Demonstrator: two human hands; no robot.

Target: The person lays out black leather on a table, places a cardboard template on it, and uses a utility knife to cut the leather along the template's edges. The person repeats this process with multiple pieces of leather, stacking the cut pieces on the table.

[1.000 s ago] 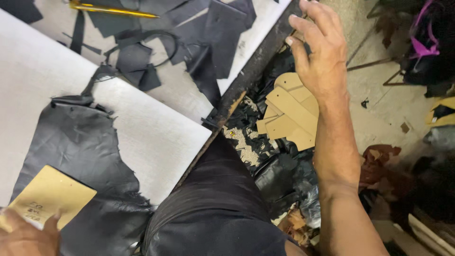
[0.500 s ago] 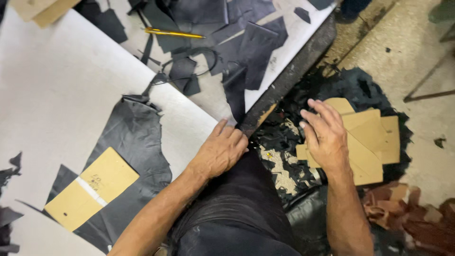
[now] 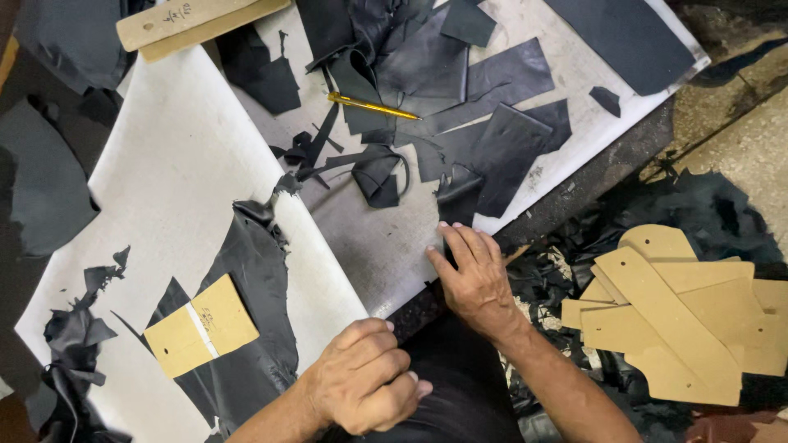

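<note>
My right hand (image 3: 472, 279) lies flat on the near edge of the worktable (image 3: 386, 246), fingers spread and holding nothing. My left hand (image 3: 361, 381) is curled into a fist at the table's edge, just above my dark-clothed lap, and nothing shows in it. Left of that fist, a piece of black leather (image 3: 254, 279) lies on the white cutting sheet (image 3: 164, 189). A tan cardboard template (image 3: 201, 328) rests on the leather.
Black leather offcuts (image 3: 476, 123) and a yellow pen-like tool (image 3: 373, 105) lie across the back of the table. A long tan strip (image 3: 197, 20) sits at the top. On the floor to the right, several tan cardboard templates (image 3: 681, 312) lie on black scraps.
My right hand left the cardboard templates on the floor and came to the table edge. My left hand drew back from the edge and curled into a fist. The view shifted.
</note>
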